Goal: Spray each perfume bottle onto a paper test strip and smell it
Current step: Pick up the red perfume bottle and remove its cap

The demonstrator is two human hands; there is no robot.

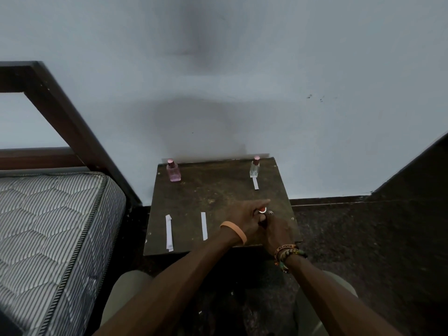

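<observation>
On a small dark wooden table [194,197], a pink perfume bottle [173,171] stands at the back left and a clear perfume bottle [254,167] at the back right, both capped. A short paper strip [255,183] lies just in front of the clear bottle. Two longer strips lie near the front: one at the left [169,232], one in the middle [204,225]. My left hand [244,218] and my right hand [278,229] meet at the front right of the table, both closed around a small object with a pink-red top [262,210], mostly hidden by my fingers.
A striped mattress [48,226] on a dark bed frame [63,117] stands close on the left. A pale wall [242,93] rises right behind the table. A dark slanted panel [412,178] is at the right. My knees show below the table's front edge.
</observation>
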